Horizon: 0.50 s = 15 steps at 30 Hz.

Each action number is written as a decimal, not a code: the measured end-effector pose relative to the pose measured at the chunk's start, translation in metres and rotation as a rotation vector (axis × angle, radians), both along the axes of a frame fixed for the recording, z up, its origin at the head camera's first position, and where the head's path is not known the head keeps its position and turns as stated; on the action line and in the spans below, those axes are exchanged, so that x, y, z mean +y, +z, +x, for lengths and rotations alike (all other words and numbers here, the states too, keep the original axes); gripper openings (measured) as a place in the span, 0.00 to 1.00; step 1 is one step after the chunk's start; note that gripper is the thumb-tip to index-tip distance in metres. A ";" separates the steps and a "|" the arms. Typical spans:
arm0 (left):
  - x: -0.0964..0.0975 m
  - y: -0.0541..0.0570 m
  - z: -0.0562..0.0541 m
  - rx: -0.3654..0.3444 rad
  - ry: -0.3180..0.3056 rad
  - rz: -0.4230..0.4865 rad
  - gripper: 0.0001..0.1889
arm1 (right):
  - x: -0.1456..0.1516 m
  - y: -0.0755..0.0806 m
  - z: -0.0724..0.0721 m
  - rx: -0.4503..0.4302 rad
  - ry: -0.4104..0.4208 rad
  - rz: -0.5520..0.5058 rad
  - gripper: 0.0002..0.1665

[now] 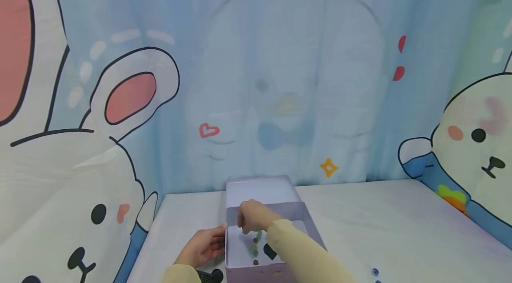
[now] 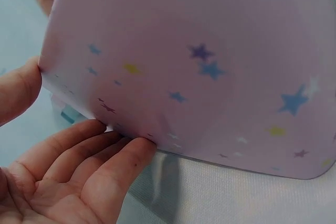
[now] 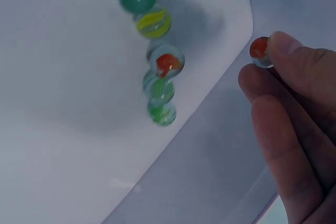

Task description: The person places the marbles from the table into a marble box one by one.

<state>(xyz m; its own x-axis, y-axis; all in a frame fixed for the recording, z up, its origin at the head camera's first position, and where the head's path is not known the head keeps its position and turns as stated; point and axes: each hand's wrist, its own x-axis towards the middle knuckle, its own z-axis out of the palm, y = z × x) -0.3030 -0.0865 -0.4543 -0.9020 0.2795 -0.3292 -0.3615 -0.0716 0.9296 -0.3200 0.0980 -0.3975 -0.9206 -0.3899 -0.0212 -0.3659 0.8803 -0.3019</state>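
Observation:
A lilac metal box (image 1: 315, 229) stands on the table with its lid (image 1: 260, 190) tipped back. My left hand (image 1: 206, 245) holds the box's left side; in the left wrist view its thumb and fingers meet the edges of a pink side printed with stars (image 2: 199, 103). Over the box's left part is my right hand (image 1: 256, 216), pinching a clear marble with an orange-red swirl (image 3: 259, 51) between thumb and forefinger. Below it, several glass marbles (image 3: 153, 23), green, yellow and orange, lie in a line on the white bottom (image 3: 68, 77).
On the white table (image 1: 352, 216), small blue marbles (image 1: 375, 271) lie right of the box. A dark square piece (image 1: 270, 252) shows beside the right sleeve, and a black strap (image 1: 210, 276) by the left wrist. A printed curtain (image 1: 248, 74) hangs behind.

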 end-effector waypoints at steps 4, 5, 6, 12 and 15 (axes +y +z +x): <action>0.004 0.002 0.000 0.001 -0.007 0.013 0.33 | -0.007 -0.004 -0.008 -0.008 0.002 0.002 0.09; 0.005 0.002 0.000 0.005 -0.011 0.017 0.33 | -0.008 -0.005 -0.009 -0.011 0.001 0.002 0.09; 0.005 0.001 -0.001 0.008 -0.012 0.023 0.32 | -0.009 -0.005 -0.010 -0.010 0.002 0.004 0.09; 0.002 -0.001 -0.003 0.005 -0.010 0.026 0.31 | -0.014 -0.008 -0.014 -0.019 0.001 0.002 0.09; -0.001 -0.002 -0.004 -0.004 -0.002 0.015 0.32 | -0.016 -0.009 -0.016 -0.017 0.002 -0.001 0.09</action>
